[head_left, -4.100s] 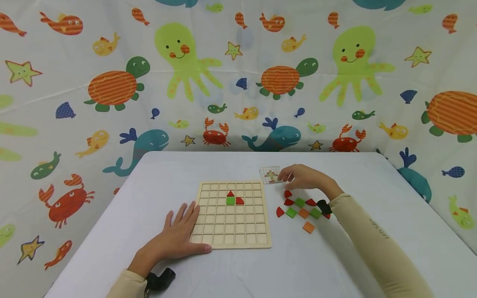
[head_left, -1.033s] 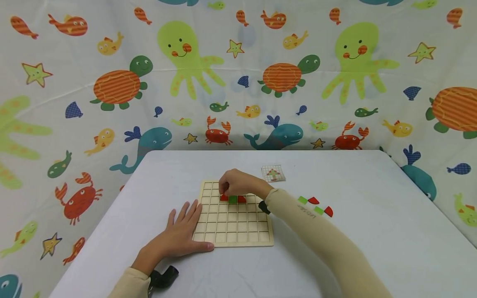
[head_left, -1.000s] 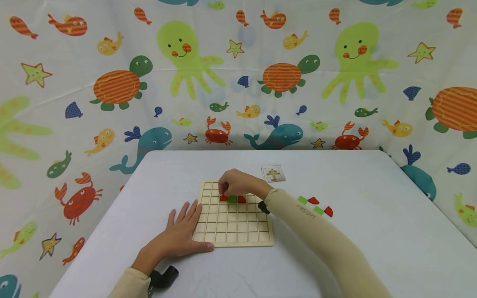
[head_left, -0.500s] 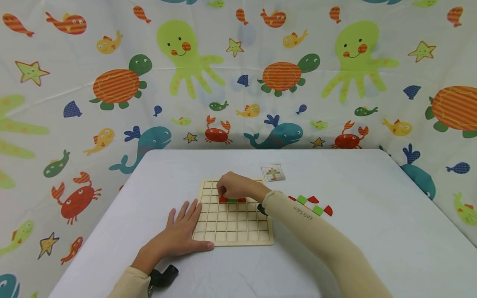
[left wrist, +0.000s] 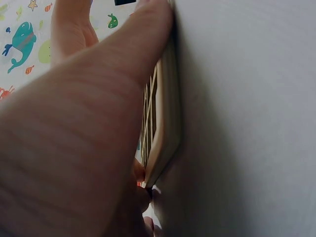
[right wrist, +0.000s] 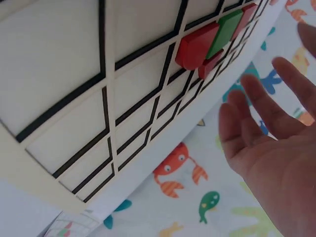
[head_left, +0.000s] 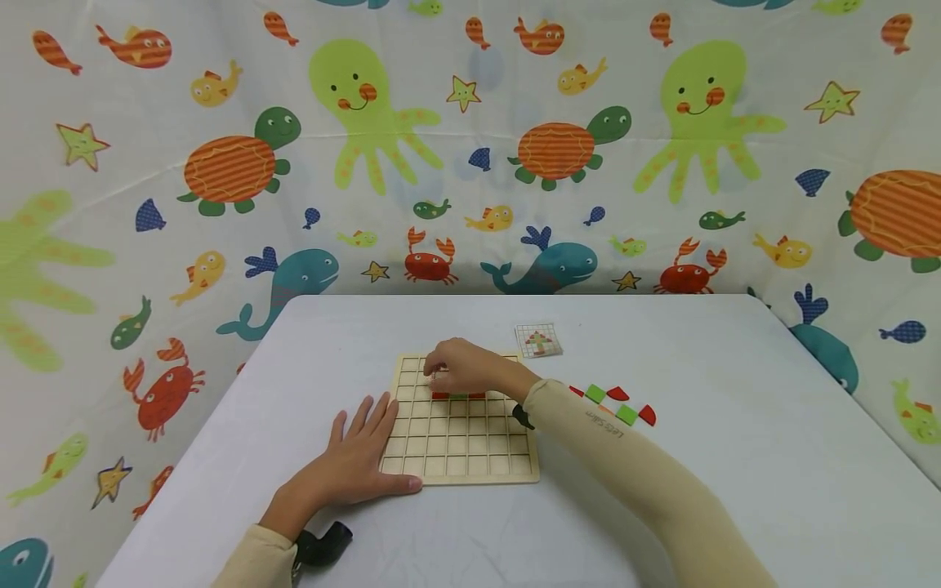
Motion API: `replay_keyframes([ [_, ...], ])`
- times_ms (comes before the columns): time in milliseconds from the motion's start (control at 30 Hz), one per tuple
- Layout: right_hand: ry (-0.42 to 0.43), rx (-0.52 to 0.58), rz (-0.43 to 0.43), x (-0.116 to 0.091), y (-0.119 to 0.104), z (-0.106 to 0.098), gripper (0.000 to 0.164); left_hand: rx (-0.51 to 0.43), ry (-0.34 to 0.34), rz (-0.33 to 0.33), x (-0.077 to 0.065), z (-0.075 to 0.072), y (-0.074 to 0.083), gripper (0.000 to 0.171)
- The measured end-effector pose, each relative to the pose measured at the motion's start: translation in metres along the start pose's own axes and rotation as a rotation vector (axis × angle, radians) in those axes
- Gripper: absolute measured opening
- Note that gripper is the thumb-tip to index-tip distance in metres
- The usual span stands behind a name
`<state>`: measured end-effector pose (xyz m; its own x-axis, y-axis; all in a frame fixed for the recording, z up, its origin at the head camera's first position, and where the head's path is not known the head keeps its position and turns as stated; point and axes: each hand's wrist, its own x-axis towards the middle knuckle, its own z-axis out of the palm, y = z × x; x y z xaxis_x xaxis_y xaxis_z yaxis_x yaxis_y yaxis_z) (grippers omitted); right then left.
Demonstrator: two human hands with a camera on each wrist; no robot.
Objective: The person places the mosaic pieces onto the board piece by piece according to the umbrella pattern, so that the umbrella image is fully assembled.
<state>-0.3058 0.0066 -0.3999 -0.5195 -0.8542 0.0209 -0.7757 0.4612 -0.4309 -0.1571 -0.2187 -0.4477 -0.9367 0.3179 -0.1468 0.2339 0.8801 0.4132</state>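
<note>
My left hand (head_left: 354, 461) lies with spread, straight fingers along the left edge of the wooden grid board (head_left: 459, 449), its thumb at the near left corner. Above the board's upper part hovers my right hand (head_left: 466, 367), its fingers loosely bent and holding nothing in the right wrist view. Just below it, a green square tile (right wrist: 224, 32) sits in the grid between a red quarter-round tile (right wrist: 195, 47) and another red tile (right wrist: 245, 19). A small red triangle tile (right wrist: 210, 65) adjoins this row. In the head view the hand partly hides these tiles.
A small printed pattern card (head_left: 539, 340) lies beyond the board's far right corner. Loose tiles, including a green one (head_left: 626, 415) and a red one (head_left: 647, 416), lie to the right, partly covered by the right sleeve (head_left: 617, 457). A patterned curtain (head_left: 470, 163) hangs behind the table.
Over four seconds my right hand came from the loose tiles to the board, where a red tile now sits left of the green one. Its fingers have since loosened and lifted. The left hand stayed.
</note>
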Motion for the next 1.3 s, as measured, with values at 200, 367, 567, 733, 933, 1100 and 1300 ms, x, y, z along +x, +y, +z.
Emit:
replay_keyframes([
  [200,0.010,0.105,0.047,-0.010,0.003,-0.007,0.062,0.005,-0.002,-0.003,0.001,0.000,0.001,0.133],
  [367,0.000,0.153,0.115,-0.030,0.003,-0.017,0.073,0.004,-0.013,-0.011,0.002,0.002,0.002,0.134],
  [567,0.048,0.178,0.188,-0.065,0.004,-0.032,0.074,0.001,-0.010,-0.013,0.003,0.002,0.003,0.135],
  [733,0.083,0.172,0.226,-0.096,0.015,-0.039,0.075,-0.002,-0.001,-0.013,0.002,0.002,0.002,0.136],
  [933,0.124,0.177,0.281,-0.135,0.029,-0.043,0.072,0.001,0.001,-0.006,0.002,0.003,0.000,0.137],
  [1100,0.139,0.189,0.356,-0.167,0.039,-0.047,0.069,-0.006,0.006,0.003,0.001,0.003,0.000,0.137],
  [1300,0.149,0.174,0.424,-0.201,0.052,-0.050,0.066,-0.004,0.014,0.005,0.002,0.004,-0.002,0.137],
])
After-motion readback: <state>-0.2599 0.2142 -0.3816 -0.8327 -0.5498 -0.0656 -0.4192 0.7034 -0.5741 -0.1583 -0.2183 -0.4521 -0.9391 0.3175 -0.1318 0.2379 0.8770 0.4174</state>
